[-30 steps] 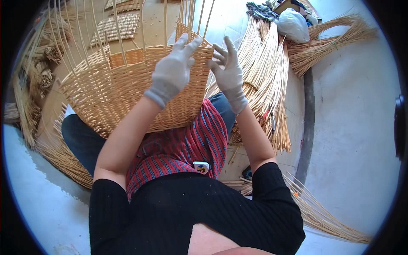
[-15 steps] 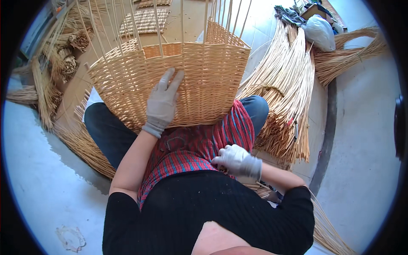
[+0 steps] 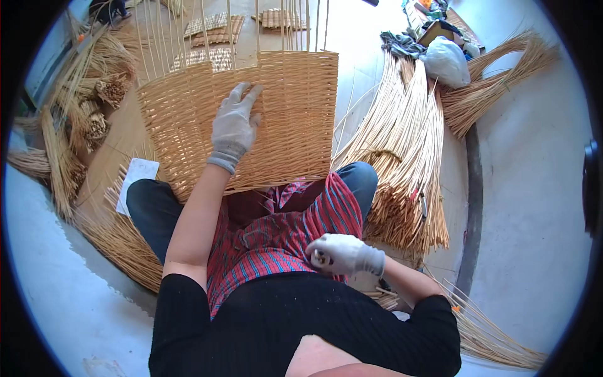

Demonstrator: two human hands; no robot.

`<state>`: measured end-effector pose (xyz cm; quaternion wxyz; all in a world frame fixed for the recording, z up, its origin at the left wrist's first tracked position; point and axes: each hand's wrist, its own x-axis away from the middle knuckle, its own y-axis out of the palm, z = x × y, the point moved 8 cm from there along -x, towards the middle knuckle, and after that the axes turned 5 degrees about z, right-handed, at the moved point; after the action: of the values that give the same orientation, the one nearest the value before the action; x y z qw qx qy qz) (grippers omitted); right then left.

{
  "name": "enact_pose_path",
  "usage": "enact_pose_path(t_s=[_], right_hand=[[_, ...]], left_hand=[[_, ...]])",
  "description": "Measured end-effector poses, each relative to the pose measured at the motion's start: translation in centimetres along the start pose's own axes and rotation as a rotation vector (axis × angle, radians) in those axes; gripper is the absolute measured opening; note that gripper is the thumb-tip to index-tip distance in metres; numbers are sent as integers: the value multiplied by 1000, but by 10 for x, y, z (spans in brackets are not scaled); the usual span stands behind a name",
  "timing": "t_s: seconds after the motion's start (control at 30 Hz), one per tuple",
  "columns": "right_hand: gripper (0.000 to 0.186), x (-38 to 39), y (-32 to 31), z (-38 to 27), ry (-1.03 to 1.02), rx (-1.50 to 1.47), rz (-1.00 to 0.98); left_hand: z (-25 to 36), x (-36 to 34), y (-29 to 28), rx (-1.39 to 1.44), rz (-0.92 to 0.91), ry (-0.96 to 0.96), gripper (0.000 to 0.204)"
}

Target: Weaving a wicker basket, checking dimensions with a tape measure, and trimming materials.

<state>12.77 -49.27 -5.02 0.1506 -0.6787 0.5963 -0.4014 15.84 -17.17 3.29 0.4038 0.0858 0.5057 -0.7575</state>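
Note:
A partly woven wicker basket (image 3: 292,125) stands in front of my lap, its flat wall facing me. Bare upright stakes (image 3: 256,31) rise from its stepped top edge. My left hand (image 3: 233,129), in a pale work glove, lies against this wall with the fingers stretched out. Low over the striped red apron (image 3: 273,242), my gloved right hand (image 3: 347,253) is closed round a small thing with a pale, rounded end and dark spots. Most of that thing is hidden by the fingers, so its kind cannot be told.
Long bundles of wicker rods (image 3: 402,144) lie on the right, with a white plastic bag (image 3: 446,61) beyond them. More bundles (image 3: 66,147) line the left side. Small woven panels (image 3: 217,38) rest on the floor ahead. A white sheet (image 3: 139,179) is beside my left knee.
The basket has turned and tipped, so its inside and far side no longer show. My left hand stays on the wall. A small thing now shows in my right hand at the lap.

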Motion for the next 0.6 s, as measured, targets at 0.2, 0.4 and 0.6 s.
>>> enact_pose_path(t_s=[0.2,0.4,0.6], right_hand=[[66,-38,-62,14,-224,-1386,454],[29,-87,-91,25,-38,-1209,968],[51,-105,-91,-5,-12,-520,813]], left_hand=[[26,-1,-8,175,35,10,41],[48,109,55,1113,-632,-576,28],[13,133,62,1270,-612,-674,31]])
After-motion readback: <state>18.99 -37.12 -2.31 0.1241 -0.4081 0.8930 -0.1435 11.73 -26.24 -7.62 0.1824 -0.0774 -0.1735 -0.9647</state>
